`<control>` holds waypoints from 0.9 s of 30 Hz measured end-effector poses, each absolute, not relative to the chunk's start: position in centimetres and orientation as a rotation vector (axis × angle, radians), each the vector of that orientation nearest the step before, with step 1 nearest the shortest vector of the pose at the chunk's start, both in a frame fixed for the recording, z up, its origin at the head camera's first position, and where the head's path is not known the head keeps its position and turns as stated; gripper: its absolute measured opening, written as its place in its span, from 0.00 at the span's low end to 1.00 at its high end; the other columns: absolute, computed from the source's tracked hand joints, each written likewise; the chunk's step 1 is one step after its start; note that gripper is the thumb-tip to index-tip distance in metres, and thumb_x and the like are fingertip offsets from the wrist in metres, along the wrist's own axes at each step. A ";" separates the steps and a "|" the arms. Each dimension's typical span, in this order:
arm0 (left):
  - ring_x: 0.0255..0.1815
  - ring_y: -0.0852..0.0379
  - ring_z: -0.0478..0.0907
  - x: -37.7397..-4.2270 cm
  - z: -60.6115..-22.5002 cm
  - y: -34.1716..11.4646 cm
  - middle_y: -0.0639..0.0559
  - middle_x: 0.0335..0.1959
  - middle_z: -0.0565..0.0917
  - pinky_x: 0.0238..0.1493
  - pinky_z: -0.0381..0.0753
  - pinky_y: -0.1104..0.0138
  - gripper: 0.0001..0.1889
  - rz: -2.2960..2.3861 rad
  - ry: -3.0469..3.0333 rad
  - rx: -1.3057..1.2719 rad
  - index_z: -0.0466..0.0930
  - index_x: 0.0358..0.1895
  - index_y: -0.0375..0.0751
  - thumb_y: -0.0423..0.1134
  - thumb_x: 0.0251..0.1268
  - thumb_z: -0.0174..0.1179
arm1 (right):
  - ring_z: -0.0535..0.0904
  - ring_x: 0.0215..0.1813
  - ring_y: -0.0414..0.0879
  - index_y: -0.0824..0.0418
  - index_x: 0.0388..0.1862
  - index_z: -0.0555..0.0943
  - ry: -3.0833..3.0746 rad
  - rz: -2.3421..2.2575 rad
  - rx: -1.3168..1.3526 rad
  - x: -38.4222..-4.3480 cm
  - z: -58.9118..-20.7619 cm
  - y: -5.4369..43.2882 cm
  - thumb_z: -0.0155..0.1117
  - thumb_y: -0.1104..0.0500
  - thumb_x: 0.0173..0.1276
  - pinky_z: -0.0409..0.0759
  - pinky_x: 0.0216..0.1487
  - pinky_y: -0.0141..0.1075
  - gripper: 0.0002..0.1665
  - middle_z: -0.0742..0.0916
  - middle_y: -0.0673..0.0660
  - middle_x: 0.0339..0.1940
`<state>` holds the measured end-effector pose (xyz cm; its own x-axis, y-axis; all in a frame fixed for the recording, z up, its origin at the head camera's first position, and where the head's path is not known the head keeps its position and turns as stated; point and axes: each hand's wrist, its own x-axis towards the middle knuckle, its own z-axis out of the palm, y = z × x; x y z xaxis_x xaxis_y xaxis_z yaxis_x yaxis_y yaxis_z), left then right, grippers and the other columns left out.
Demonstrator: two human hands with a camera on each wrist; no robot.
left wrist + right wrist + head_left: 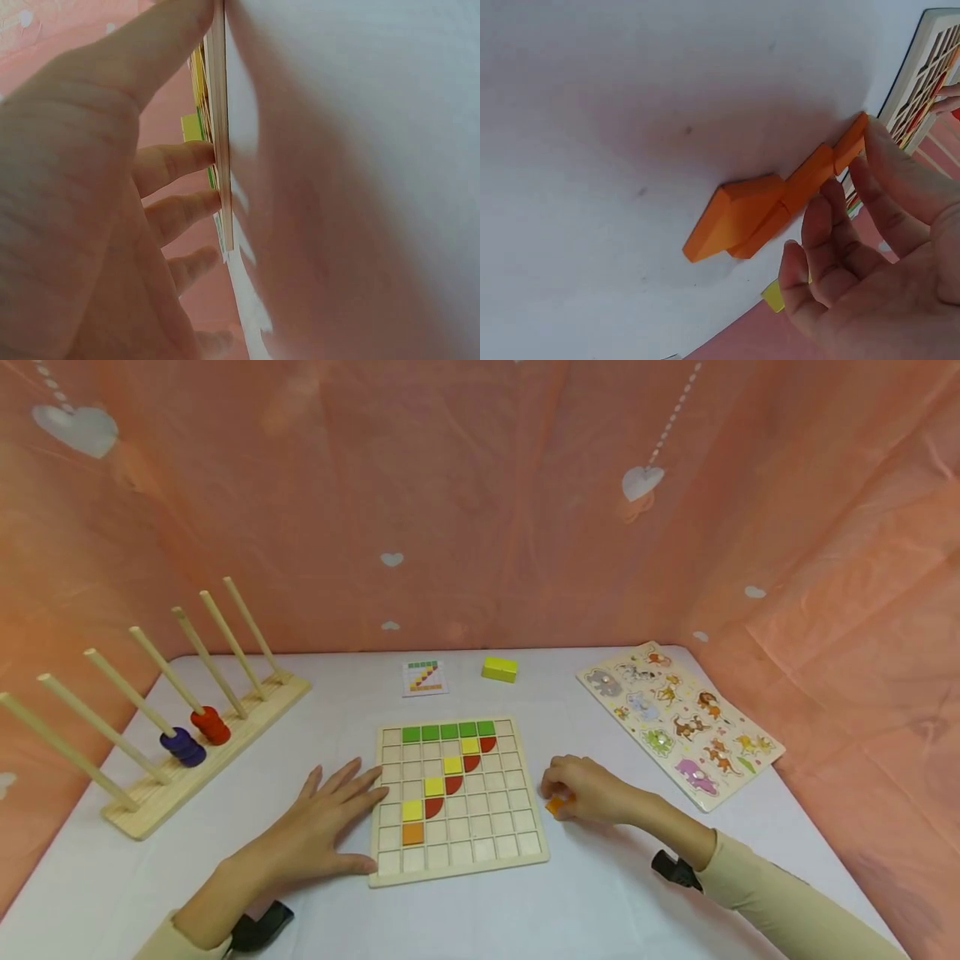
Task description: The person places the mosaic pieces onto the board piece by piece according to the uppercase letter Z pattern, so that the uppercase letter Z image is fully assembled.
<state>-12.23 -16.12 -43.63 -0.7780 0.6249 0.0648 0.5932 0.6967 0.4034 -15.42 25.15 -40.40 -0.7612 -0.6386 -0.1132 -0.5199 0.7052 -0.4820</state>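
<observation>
A wooden grid board lies on the white table. Green squares line its top row; yellow squares and red quarter-round tiles run diagonally below. One orange square sits at the diagonal's lower left end. My left hand, fingers spread, touches the board's left edge. Right of the board, my right hand pinches an orange tile between thumb and forefinger. More orange tiles lie in line with it on the table, one propped on another.
A wooden peg rack with purple rings and red rings stands at left. Behind the board are a pattern card and a yellow block. An animal puzzle board lies at far right.
</observation>
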 end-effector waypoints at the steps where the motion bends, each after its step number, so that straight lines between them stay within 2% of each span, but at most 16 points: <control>1: 0.79 0.35 0.48 -12.2 -43.6 -16.1 0.43 0.76 0.64 0.68 0.39 0.29 0.50 0.630 2.820 1.015 0.71 0.71 0.43 0.75 0.48 0.63 | 0.75 0.38 0.40 0.57 0.35 0.83 2.651 -0.623 -0.926 -15.4 -40.5 25.1 0.79 0.67 0.52 0.75 0.44 0.37 0.14 0.80 0.45 0.34; 6: 0.78 0.35 0.48 -12.2 -43.6 -16.0 0.43 0.76 0.64 0.67 0.39 0.28 0.50 0.634 2.822 1.020 0.72 0.70 0.43 0.74 0.48 0.63 | 0.73 0.36 0.39 0.56 0.31 0.81 2.666 -0.593 -0.884 -15.4 -40.5 25.1 0.79 0.66 0.51 0.72 0.44 0.38 0.15 0.79 0.45 0.31; 12: 0.79 0.35 0.48 -12.2 -43.5 -16.0 0.43 0.76 0.63 0.68 0.39 0.29 0.50 0.631 2.819 1.013 0.72 0.71 0.43 0.74 0.48 0.63 | 0.68 0.29 0.39 0.56 0.26 0.77 2.691 -0.521 -0.792 -15.4 -40.3 25.0 0.80 0.62 0.52 0.69 0.31 0.32 0.16 0.75 0.45 0.24; 16: 0.79 0.35 0.48 -12.2 -43.5 -16.1 0.43 0.76 0.63 0.68 0.39 0.29 0.50 0.634 2.817 1.012 0.72 0.71 0.44 0.75 0.48 0.63 | 0.68 0.25 0.36 0.55 0.22 0.77 2.670 -0.631 -0.828 -15.7 -40.1 24.5 0.79 0.62 0.53 0.68 0.27 0.30 0.16 0.74 0.44 0.19; 22: 0.78 0.35 0.48 -12.2 -43.6 -16.0 0.43 0.76 0.64 0.68 0.39 0.29 0.51 0.638 2.819 1.004 0.72 0.70 0.43 0.75 0.47 0.62 | 0.68 0.26 0.34 0.58 0.24 0.78 2.620 -0.819 -0.884 -16.3 -39.6 21.3 0.77 0.62 0.56 0.69 0.27 0.28 0.13 0.76 0.44 0.20; 27: 0.78 0.35 0.48 -12.2 -43.6 -16.0 0.43 0.76 0.64 0.68 0.39 0.29 0.51 0.645 2.821 0.999 0.72 0.70 0.43 0.75 0.47 0.63 | 0.70 0.27 0.34 0.62 0.28 0.80 2.435 -0.976 -0.940 -16.1 -39.4 16.5 0.72 0.67 0.61 0.72 0.29 0.26 0.08 0.79 0.47 0.24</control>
<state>-12.15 -15.98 -43.59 -0.7841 0.6174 0.0636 0.5838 0.6988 0.4135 -16.09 16.53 -39.42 -0.7172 -0.6928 -0.0750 -0.4493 0.5420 -0.7102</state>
